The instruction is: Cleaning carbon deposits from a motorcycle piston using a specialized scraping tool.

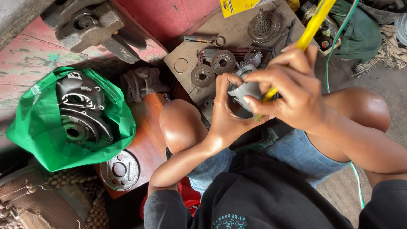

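Working a grey metal part (245, 91) above bare knees.
Left hand (227, 114) closed around part; right hand (292, 91) pinching yellow-handled tool (306, 36) against it. Gears (212, 68) at eleven o'clock, green bag (38, 123) at nine.

— Where is there room to move around the hands?

— Toward five o'clock, over the denim shorts (292, 152), and at three o'clock beyond the right knee (364, 108), where bare ground shows.

— And at twelve o'clock?

— Crowded. The board (237, 29) carries two round toothed discs (212, 68), a gear cluster (263, 26), a thin ring (181, 65) and dark bars, all close together. The yellow tool handle (311, 27) slants across toward one o'clock.

— Nine o'clock?

— The left knee (180, 125) blocks first; past it lies a rag (142, 82), then the green bag (38, 123) holding a dark engine casing (80, 110). At eight o'clock a round metal plate (118, 170) sits on the wooden stool (148, 140).

— Eleven o'clock?

— A heavy iron block (85, 23) on the red surface (34, 55).
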